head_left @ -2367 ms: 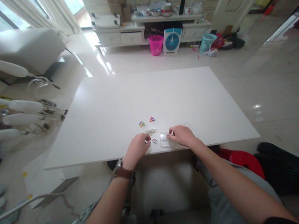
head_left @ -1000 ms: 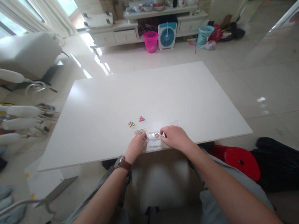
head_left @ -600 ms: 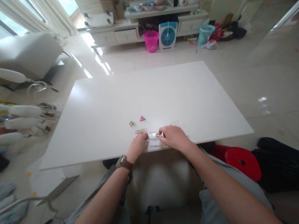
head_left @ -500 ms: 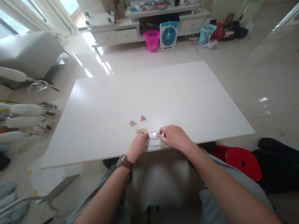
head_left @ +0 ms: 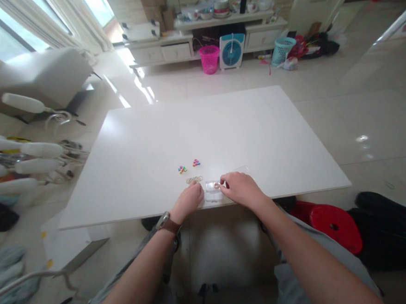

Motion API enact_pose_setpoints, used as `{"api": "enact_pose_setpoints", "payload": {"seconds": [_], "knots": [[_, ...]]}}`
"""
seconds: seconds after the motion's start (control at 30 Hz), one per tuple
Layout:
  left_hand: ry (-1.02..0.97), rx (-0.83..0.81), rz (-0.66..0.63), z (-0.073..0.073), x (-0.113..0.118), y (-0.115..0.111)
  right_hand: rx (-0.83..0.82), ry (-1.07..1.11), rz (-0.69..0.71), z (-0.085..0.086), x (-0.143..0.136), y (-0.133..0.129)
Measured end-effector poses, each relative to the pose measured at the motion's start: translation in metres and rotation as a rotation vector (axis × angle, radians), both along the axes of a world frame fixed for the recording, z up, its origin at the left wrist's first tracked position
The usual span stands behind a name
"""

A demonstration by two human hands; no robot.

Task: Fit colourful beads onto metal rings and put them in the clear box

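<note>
A clear plastic box with compartments [head_left: 213, 196] lies near the table's front edge, between my hands. My right hand [head_left: 240, 187] reaches over its right side, thumb and index finger pinched at a small gold-coloured ring [head_left: 217, 185] above a compartment. My left hand [head_left: 189, 198] rests at the box's left side with its fingers curled; what they hold, if anything, is hidden. Just beyond it lies a small pile of gold-coloured rings [head_left: 194, 179]. Two little clusters of colourful beads [head_left: 182, 169] and pinkish beads [head_left: 196, 162] sit farther back.
The white table [head_left: 201, 124] spreads ahead of me. A clear lid-like sheet [head_left: 243, 169] shows partly behind my right hand. A red stool [head_left: 335, 228] stands to the right below the table. Pink basket [head_left: 209, 60] and box fan [head_left: 231, 51] are across the floor.
The view has shifted slightly, so everything sits a little lower and to the right. My left fingers have curled inward beside the box, and the ring at my right fingertips shows more clearly.
</note>
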State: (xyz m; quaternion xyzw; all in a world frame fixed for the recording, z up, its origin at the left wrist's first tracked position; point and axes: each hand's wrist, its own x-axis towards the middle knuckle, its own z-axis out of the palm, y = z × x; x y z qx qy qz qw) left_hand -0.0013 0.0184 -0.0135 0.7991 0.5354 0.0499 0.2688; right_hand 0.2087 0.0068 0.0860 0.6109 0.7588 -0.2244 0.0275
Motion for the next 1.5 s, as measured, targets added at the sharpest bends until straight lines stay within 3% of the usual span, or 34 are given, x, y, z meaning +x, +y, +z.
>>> {"api": "enact_pose_setpoints", "payload": {"seconds": [0.17,0.27,0.43,0.6,0.83,1.0,1.2,1.5], "knots": [[-0.556,-0.264,0.127,0.043,0.006,0.01,0.051,0.235,-0.039,-0.007,0.0,0.002],[-0.756,-0.378,0.174,0.061,0.012,0.01,0.023,0.497,-0.122,-0.01,-0.005,0.005],[-0.816,-0.347,0.224,0.071,0.013,0.007,-0.037,0.781,-0.269,-0.013,-0.013,0.008],[-0.788,-0.322,0.222,0.07,0.011,0.007,-0.072,0.877,-0.281,-0.019,-0.019,0.009],[-0.803,-0.289,0.245,0.065,0.013,0.011,-0.01,0.815,-0.265,-0.021,-0.021,0.013],[-0.787,-0.26,0.294,0.057,0.01,0.011,0.074,0.584,-0.196,-0.023,-0.015,0.019],[-0.676,-0.198,0.318,0.061,0.005,0.01,0.051,0.208,-0.072,-0.049,-0.007,0.025],[-0.653,-0.186,0.311,0.071,-0.003,0.009,0.033,0.063,-0.038,-0.074,-0.016,0.024]]}}
